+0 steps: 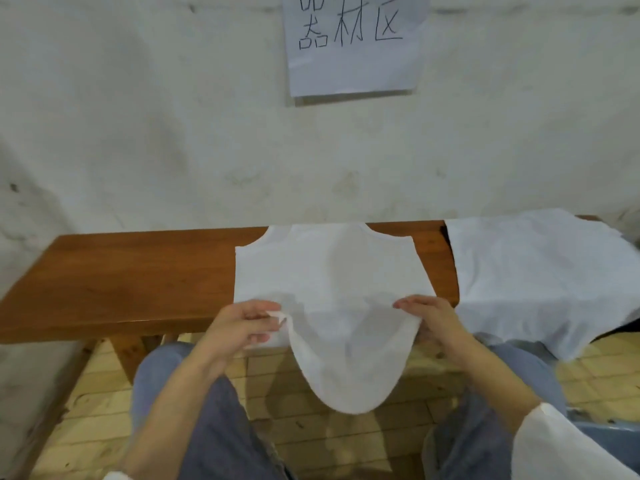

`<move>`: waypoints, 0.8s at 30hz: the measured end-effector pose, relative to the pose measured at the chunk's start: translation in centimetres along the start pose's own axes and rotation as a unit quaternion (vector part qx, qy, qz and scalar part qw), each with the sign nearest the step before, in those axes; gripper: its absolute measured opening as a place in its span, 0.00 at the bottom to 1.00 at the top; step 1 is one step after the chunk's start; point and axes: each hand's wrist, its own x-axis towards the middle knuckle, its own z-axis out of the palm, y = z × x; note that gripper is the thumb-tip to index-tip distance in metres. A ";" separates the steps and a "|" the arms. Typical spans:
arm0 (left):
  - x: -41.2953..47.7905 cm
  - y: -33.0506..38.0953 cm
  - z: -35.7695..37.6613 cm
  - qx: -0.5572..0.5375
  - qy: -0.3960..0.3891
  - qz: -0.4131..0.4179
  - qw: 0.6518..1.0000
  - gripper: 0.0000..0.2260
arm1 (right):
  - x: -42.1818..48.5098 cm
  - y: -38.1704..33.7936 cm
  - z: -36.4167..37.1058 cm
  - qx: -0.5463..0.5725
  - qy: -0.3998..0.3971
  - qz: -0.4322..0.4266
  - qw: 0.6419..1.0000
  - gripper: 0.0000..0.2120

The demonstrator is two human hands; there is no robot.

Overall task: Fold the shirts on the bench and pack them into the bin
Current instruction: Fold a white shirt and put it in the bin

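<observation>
Open room above the left stretch of the bench [121, 271]. Middle covered by a spread shirt [329, 271], right end by a white cloth heap [536, 271]. Wall [173, 150] tight behind, no passage there.

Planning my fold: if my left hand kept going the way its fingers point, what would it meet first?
The left hand would likely meet the white shirt it pinches, then the right hand; depth unclear.

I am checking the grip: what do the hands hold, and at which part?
Both hold the shirt: the left hand pinches its left edge, the right hand grips its right edge, at the bench front.
</observation>
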 end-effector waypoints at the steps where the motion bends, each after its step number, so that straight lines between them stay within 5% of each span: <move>1: 0.5 1.3 -1.1 -0.032 0.004 0.019 0.999 0.14 | 0.6 -2.1 -0.5 0.057 -0.010 0.003 0.998 0.05; 6: 5.4 2.0 -3.8 -0.067 0.273 0.019 0.960 0.09 | 5.9 -5.1 -2.3 0.283 0.078 0.104 0.950 0.08; 10: 8.6 -0.6 -3.7 0.001 0.332 0.004 0.943 0.05 | 8.5 -3.1 -2.1 0.291 0.059 0.171 0.939 0.08; 13: 9.4 -1.7 -4.4 0.074 0.354 0.019 0.932 0.02 | 9.1 -2.5 -1.8 0.174 0.064 0.156 0.970 0.15; 16: 9.8 -1.8 -4.9 0.166 0.338 0.046 0.925 0.02 | 9.9 -2.4 -1.4 0.002 0.098 0.151 0.984 0.10; 18: 9.8 -1.9 -4.7 0.207 0.327 0.071 0.919 0.04 | 10.4 -2.2 -1.6 -0.219 0.133 0.080 0.963 0.04; 20: 9.7 -2.0 -4.3 0.235 0.318 0.104 0.912 0.04 | 10.8 -1.3 -2.1 -0.358 0.165 -0.005 0.919 0.10; 24: 8.7 -1.1 -3.0 0.209 0.313 0.183 0.908 0.05 | 10.1 -0.7 -1.9 -0.323 0.254 -0.116 0.904 0.08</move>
